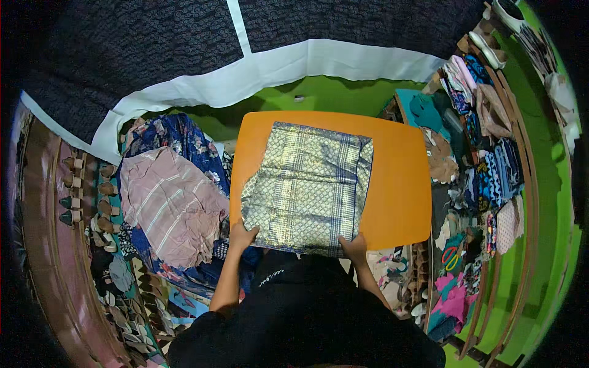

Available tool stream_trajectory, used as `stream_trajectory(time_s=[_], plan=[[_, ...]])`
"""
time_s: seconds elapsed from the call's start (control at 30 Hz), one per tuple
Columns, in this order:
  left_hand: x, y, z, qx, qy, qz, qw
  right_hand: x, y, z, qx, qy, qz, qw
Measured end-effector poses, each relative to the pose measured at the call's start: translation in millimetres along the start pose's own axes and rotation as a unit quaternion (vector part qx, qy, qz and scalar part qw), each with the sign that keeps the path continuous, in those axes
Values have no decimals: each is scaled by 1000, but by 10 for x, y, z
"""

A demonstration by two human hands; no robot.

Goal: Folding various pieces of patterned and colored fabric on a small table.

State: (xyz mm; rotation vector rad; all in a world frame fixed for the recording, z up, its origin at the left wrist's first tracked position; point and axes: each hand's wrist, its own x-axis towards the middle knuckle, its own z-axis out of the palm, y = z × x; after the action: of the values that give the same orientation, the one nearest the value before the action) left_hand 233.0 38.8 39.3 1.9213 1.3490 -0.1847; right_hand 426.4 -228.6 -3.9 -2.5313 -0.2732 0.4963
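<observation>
A dark blue cloth with a gold woven pattern (pixel 307 184) lies folded into a rough rectangle on the orange table (pixel 399 184). Its left side is uneven, and creases run across it. My left hand (pixel 243 235) grips the near left corner, thumb on top and fingers hidden beneath. At the near right corner my right hand (pixel 353 246) pinches the edge in the same way. The near edge of the cloth reaches the table's front edge, close to my body.
A crumpled pink striped cloth (pixel 172 202) rests on a blue floral cloth (pixel 156 132) left of the table. Shelves at the right hold folded clothes (pixel 506 168) and scissors with coloured handles (pixel 452 257). Shoes (pixel 105 205) line a rack at the left. A dark curtain (pixel 343 24) hangs beyond.
</observation>
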Motion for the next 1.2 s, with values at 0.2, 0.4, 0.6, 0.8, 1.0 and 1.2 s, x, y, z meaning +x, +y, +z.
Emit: stream_trajectory(time_s=[0.2, 0.4, 0.6, 0.8, 1.0, 1.2], plan=[[-108, -123, -122, -50, 14, 118, 992, -99, 129, -27, 95, -55, -13, 994], [-174, 224, -588, -295, -111, 35, 948, -238, -363, -889, 144, -98, 2, 985], [787, 763, -643, -597, -204, 98, 770, 620, -805, -1142, 518, -35, 38, 854], [967, 1348, -119, -605, -4, 99, 790, 1385, -751, -521, 412, 102, -29, 905], [748, 696, 828, -608, -58, -134, 780, 952, -1214, 115, 84, 101, -299, 945], [1033, 1005, 791, -661, -30, -204, 722, 863, -1601, 255, -116, -4, -287, 951]])
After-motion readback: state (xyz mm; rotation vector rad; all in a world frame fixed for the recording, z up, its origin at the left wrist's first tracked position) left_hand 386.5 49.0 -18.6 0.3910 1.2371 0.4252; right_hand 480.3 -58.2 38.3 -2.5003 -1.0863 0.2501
